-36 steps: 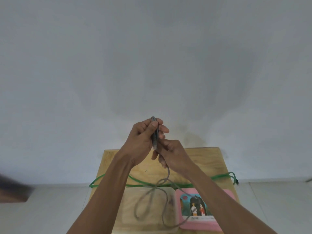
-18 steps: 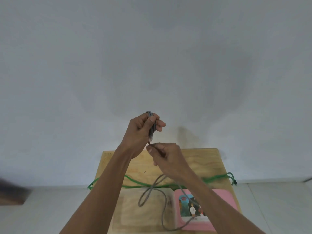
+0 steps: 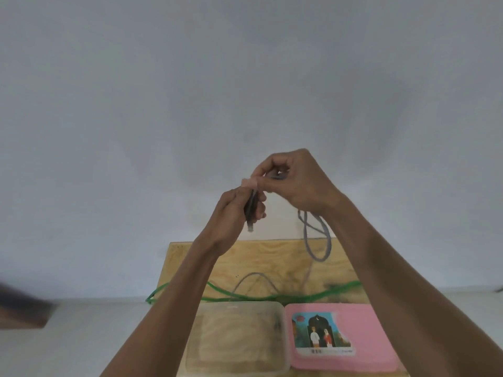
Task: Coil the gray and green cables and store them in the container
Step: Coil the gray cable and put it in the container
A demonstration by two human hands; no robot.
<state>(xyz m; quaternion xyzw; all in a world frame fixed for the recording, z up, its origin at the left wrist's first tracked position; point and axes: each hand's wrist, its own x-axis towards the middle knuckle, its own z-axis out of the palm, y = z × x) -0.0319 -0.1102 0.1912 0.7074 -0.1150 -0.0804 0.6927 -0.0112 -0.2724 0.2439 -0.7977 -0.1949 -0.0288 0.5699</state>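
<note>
Both hands are raised above the wooden table (image 3: 190, 257). My left hand (image 3: 234, 213) grips a small bundle of the gray cable (image 3: 317, 240), with the plug end poking out below the fist. My right hand (image 3: 294, 180) pinches a strand of the same cable just above the left hand. A loop of it hangs below my right wrist and another arc rests on the table. The green cable (image 3: 272, 297) lies stretched across the table behind a clear empty container (image 3: 283, 336).
A pink lid (image 3: 375, 336) with a picture label lies right of the container, touching it. A pale wall rises behind the table. A dark blurred object (image 3: 21, 308) sits at the far left on the light floor.
My right hand rose from below the left hand to above it, pulling the gray cable up off the container. The loop now hangs under my right wrist.
</note>
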